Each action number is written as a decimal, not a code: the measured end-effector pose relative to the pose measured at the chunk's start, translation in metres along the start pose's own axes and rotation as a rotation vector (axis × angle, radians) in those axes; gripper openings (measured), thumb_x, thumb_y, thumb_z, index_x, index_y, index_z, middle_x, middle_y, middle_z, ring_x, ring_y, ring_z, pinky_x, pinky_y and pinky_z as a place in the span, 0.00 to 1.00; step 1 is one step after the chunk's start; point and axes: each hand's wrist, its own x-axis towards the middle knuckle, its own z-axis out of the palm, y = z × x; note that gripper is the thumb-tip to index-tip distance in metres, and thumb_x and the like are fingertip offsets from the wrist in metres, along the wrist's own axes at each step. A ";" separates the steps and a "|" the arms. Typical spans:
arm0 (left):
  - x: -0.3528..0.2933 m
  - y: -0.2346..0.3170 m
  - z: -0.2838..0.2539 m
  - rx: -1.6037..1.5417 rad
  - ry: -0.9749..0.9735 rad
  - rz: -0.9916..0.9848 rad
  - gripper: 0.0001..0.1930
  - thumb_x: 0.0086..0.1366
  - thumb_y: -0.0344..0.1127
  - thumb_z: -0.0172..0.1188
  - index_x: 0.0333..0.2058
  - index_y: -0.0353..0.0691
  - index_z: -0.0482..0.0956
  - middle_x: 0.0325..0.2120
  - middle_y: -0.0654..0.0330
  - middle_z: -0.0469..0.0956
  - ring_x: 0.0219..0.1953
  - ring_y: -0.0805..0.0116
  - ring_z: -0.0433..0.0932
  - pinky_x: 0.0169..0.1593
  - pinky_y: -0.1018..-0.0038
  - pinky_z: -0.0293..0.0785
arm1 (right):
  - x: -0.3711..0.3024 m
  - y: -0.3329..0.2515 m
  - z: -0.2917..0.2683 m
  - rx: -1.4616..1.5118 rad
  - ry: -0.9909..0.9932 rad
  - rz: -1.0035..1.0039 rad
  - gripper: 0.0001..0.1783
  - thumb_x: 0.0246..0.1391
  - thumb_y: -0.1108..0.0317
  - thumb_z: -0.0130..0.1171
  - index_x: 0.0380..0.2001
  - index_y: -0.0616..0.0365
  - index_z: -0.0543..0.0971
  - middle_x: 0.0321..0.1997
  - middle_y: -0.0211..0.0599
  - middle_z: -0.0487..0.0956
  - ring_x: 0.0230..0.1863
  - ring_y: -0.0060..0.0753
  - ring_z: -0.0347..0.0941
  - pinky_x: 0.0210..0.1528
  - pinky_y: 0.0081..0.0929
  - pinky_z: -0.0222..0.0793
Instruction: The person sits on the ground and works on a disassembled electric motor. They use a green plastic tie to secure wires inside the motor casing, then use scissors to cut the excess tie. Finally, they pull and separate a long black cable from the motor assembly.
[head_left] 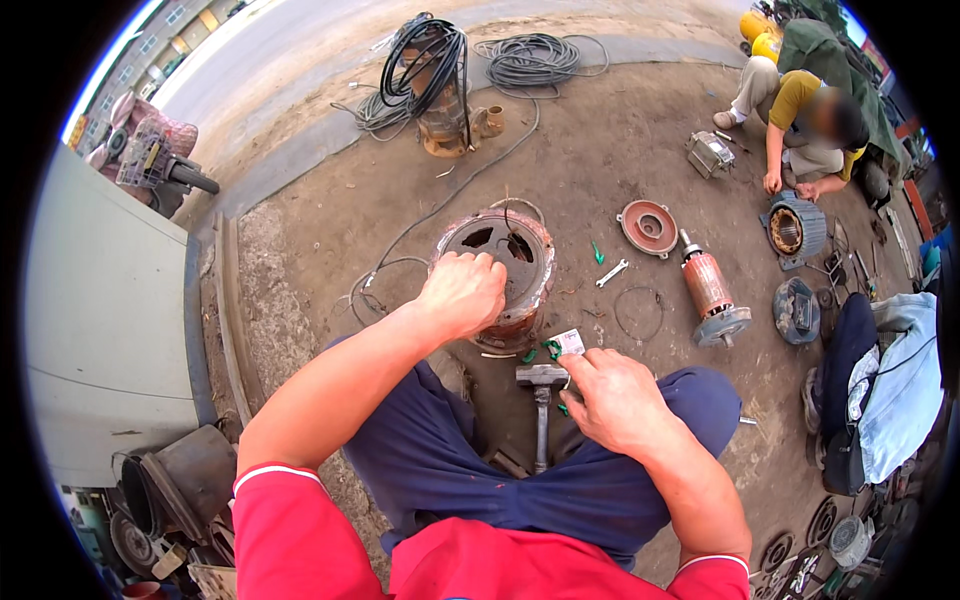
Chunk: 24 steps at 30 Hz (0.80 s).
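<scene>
A round, rusty motor housing (520, 325) stands upright on the dirt floor in front of me, its flat top pierced by dark openings. Over its near left part is my left hand (465, 293), fingers curled into a fist; whatever is inside is hidden. My right hand (615, 397) hovers by my right knee with bent fingers. Just beyond its fingertips shows a small white packet (568, 343) with green bits (553, 349) beside it; whether I grip the packet cannot be told. A hammer (542, 376) stands between my legs, head up.
Right of the housing lie a wrench (612, 273), a red ring-shaped cover (648, 229) and a motor rotor (706, 290). Another person crouches at a blue-grey stator housing (795, 230). Cable coils (540, 60) and a rusty pump (440, 120) are farther back. A pale metal cabinet (110, 320) borders the left.
</scene>
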 end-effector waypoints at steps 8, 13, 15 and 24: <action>0.009 0.001 -0.012 -0.083 -0.179 -0.160 0.26 0.71 0.50 0.51 0.20 0.38 0.82 0.21 0.46 0.81 0.27 0.46 0.83 0.33 0.54 0.78 | -0.003 0.004 0.000 0.021 0.016 0.014 0.18 0.51 0.65 0.66 0.43 0.61 0.76 0.36 0.47 0.79 0.42 0.52 0.78 0.44 0.45 0.75; 0.003 0.002 -0.014 -0.113 -0.112 -0.047 0.15 0.65 0.40 0.56 0.36 0.31 0.75 0.36 0.46 0.77 0.42 0.45 0.79 0.47 0.54 0.74 | -0.004 0.006 0.000 0.023 0.040 -0.010 0.17 0.50 0.66 0.67 0.40 0.60 0.75 0.35 0.45 0.78 0.42 0.50 0.78 0.44 0.44 0.75; 0.005 -0.003 -0.007 -0.092 -0.124 0.007 0.13 0.65 0.39 0.56 0.35 0.31 0.75 0.35 0.46 0.77 0.42 0.45 0.79 0.48 0.54 0.73 | -0.005 0.007 0.004 0.029 0.066 -0.025 0.17 0.49 0.66 0.67 0.40 0.60 0.75 0.34 0.44 0.78 0.41 0.49 0.78 0.43 0.44 0.75; 0.012 0.005 -0.010 -0.022 -0.174 -0.115 0.20 0.69 0.44 0.51 0.23 0.37 0.79 0.25 0.47 0.81 0.31 0.45 0.81 0.37 0.53 0.75 | -0.011 0.014 0.003 0.056 0.151 -0.034 0.15 0.47 0.68 0.67 0.38 0.60 0.76 0.32 0.43 0.78 0.39 0.49 0.78 0.41 0.44 0.76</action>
